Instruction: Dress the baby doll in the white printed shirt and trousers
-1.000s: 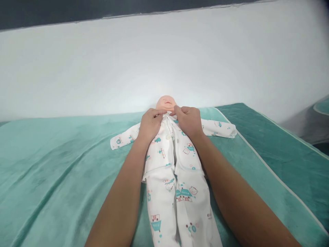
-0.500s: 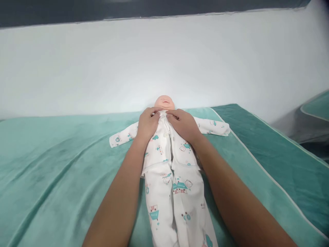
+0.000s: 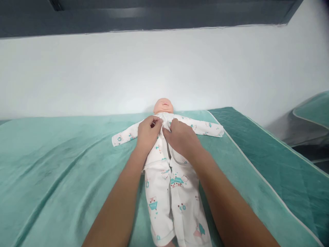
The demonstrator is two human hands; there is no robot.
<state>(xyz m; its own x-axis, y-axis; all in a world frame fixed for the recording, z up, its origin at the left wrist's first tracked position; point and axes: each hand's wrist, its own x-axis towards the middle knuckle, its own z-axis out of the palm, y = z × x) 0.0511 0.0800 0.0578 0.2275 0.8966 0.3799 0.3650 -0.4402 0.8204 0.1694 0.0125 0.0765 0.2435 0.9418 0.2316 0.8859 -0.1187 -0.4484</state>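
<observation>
A baby doll (image 3: 163, 105) lies on its back, head toward the wall, its arms spread sideways. It wears a white printed jacket (image 3: 156, 151) and matching trousers (image 3: 159, 192); the jacket's front edges part below the chest. My left hand (image 3: 149, 132) pinches the jacket's front edge on the left, just under the neck. On the opposite front edge rests my right hand (image 3: 181, 135), fingers curled and thumb against the cloth. Whatever fastening lies between the fingertips is too small to make out.
A light green sheet (image 3: 64, 181) with folds covers the bed under the doll. To the right, a darker green quilted cover (image 3: 277, 161) shows past a pale edge. Behind stands a white wall (image 3: 164, 68) with a dark panel (image 3: 154, 15) above. A green padded corner (image 3: 312, 109) juts in at the right.
Both my hands have slid down from the collar to the upper chest. My right hand has curled its fingers more. The view has tilted slightly upward.
</observation>
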